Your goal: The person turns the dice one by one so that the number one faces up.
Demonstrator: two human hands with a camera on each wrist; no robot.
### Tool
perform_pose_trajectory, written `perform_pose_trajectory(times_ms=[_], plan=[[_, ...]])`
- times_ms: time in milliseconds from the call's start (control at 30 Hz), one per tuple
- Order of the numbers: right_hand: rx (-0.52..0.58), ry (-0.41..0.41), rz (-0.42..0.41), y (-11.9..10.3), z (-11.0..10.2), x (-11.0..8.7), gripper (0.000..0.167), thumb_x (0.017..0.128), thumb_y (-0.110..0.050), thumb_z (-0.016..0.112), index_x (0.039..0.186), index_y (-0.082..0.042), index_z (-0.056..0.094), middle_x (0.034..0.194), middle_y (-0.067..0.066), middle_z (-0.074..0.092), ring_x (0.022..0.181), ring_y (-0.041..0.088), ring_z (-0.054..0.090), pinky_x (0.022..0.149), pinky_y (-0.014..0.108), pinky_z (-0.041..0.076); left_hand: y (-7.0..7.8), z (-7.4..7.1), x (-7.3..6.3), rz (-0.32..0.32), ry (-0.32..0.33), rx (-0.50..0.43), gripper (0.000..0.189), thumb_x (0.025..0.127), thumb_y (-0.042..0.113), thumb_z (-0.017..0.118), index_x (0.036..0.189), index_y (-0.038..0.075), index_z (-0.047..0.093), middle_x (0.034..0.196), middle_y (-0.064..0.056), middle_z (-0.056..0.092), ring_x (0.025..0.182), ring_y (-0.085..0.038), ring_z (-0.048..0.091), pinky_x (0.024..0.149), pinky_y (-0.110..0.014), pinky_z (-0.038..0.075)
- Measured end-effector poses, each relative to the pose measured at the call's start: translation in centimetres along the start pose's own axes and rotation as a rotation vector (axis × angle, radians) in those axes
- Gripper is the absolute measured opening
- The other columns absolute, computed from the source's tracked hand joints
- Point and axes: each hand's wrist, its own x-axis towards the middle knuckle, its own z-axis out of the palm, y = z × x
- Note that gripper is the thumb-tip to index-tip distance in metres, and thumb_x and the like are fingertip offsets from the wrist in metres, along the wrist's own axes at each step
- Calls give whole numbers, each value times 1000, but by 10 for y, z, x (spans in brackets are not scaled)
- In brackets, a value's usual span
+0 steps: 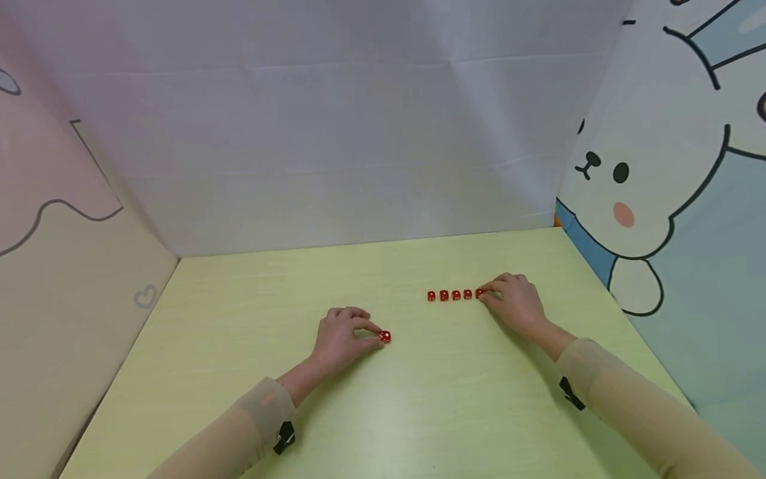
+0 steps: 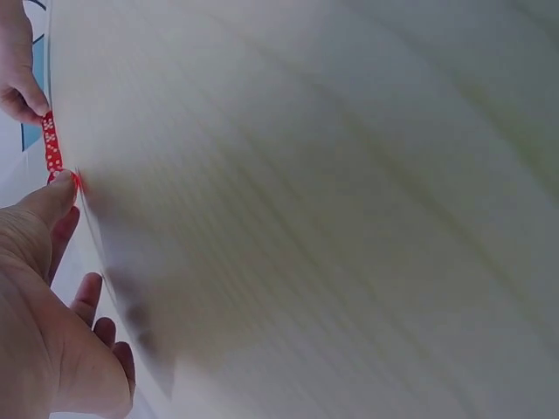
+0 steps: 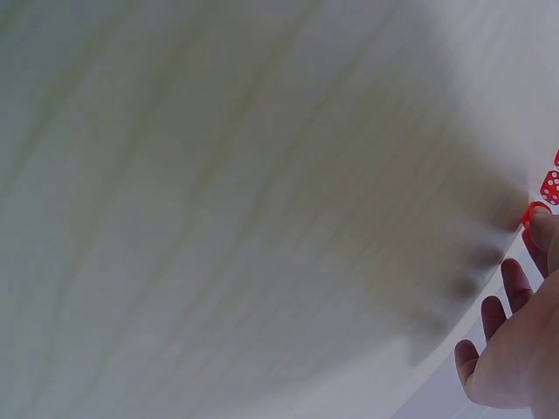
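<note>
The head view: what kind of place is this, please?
Probably a small tabletop booth set up for recording: a pale green table walled by plain and cartoon-printed panels, with only red dice between both hands.

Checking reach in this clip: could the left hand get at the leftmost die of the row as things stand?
Probably yes. The left hand pinches a single die, and bare table lies between it and the row's leftmost die. The right hand sits at the row's far end.

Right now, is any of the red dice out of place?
Yes. One die sits apart from the row of dice, nearer and to the left, pinched by the left hand. The right hand touches the row's right end.
</note>
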Motion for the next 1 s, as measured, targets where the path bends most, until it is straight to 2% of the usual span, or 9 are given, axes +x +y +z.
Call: perform_pose_trajectory(times_ms=[267,533,800,1000], plan=[[-6,-2,1,0,0,0,25,99,-26,70,115,-9,78,117,17,66,116,45,52,91,62,43,-4,2,-3,17,1,16,27,82,43,86,105,29,82,127,1,63,124,-34,47,101,-55,38],[-14,-10,-3,0,1,-1,25,99,-27,70,115,-9,78,118,17,66,115,45,52,90,62,43,-4,-5,-3,79,7,85,32,83,40,86,112,27,80,127,0,63,123,-34,49,101,-55,40],[-14,-14,0,-1,1,-1,24,99,-26,70,115,-10,78,119,18,66,113,44,53,90,62,44,4,-18,1,99,-7,44,29,84,37,86,109,25,80,130,-3,63,125,-35,47,103,-58,38],[-11,-14,-10,0,1,-1,25,99,-27,70,115,-10,78,118,18,66,113,45,53,90,62,44,5,-23,5,101,-45,119,26,83,39,86,105,26,81,129,-2,63,126,-37,47,104,-58,38]])
